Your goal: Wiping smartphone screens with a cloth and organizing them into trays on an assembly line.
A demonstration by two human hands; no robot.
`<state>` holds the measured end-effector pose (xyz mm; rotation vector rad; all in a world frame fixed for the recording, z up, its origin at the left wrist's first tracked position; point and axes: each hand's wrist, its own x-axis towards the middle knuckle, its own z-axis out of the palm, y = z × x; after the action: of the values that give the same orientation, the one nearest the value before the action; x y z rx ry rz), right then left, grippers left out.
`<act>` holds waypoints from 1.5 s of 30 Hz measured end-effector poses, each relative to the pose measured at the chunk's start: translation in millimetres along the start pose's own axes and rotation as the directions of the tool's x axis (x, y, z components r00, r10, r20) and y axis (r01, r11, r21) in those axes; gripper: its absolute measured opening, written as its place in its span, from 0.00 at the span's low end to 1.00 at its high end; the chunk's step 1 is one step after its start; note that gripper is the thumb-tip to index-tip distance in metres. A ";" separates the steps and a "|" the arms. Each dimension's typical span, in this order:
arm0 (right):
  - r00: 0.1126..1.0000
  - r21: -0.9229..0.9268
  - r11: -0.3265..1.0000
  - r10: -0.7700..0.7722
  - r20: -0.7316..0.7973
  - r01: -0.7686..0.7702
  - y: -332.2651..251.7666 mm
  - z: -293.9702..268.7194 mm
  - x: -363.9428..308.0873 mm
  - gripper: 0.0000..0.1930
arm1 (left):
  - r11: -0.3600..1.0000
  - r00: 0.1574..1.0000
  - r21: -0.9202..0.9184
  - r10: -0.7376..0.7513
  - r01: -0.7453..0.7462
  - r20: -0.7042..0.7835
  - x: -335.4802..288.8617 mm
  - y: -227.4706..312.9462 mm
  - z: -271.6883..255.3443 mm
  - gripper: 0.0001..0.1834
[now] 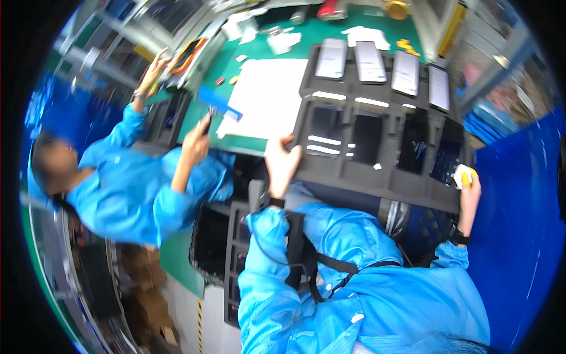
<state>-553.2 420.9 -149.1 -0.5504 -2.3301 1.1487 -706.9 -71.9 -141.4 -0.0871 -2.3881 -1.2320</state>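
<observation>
A black foam tray point(377, 175) holds several phones in two rows. The far row has lit, pale screens, such as the white-screened phone point(369, 62); the near row has dark screens, like the black phone point(414, 141). My left hand point(280, 164) is at the tray's left edge, thumb and fingers apart, with nothing seen in it. At the tray's near right corner, my right hand point(470, 193) pinches a small white wipe point(461, 176). Something yellow covers a fingertip there. The wipe lies close beside the rightmost dark phone point(447, 151).
A white sheet point(268, 94) lies on the green mat point(250, 143) left of the tray. A co-worker point(132, 189) at left holds a tool near a blue strip point(219, 104). Yellow bits point(407, 47) and crumpled white wipes point(368, 38) lie behind the phones. A blue partition point(519, 236) stands at right.
</observation>
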 end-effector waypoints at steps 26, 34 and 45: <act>-0.013 0.529 0.685 -0.605 0.796 0.501 -241.5 330.1 -261.3 0.13 | 0.703 0.727 0.295 -0.453 0.647 -0.516 -290.8 -4.7 -177.1 0.25; 0.006 0.388 0.898 -0.398 0.917 0.208 -265.0 329.0 -265.0 0.13 | 0.579 0.754 0.485 -0.458 0.655 -0.471 -265.1 -31.7 -192.4 0.21; -0.146 0.547 0.749 -0.534 0.832 0.374 -300.0 359.6 -260.8 0.12 | 0.477 0.745 0.580 -0.321 0.660 -0.585 -217.8 -55.9 -222.0 0.19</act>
<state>-594.1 -113.5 -159.4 1.7528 -2.8829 1.4215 -445.7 -248.3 -163.6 1.1258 -2.3839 -0.2269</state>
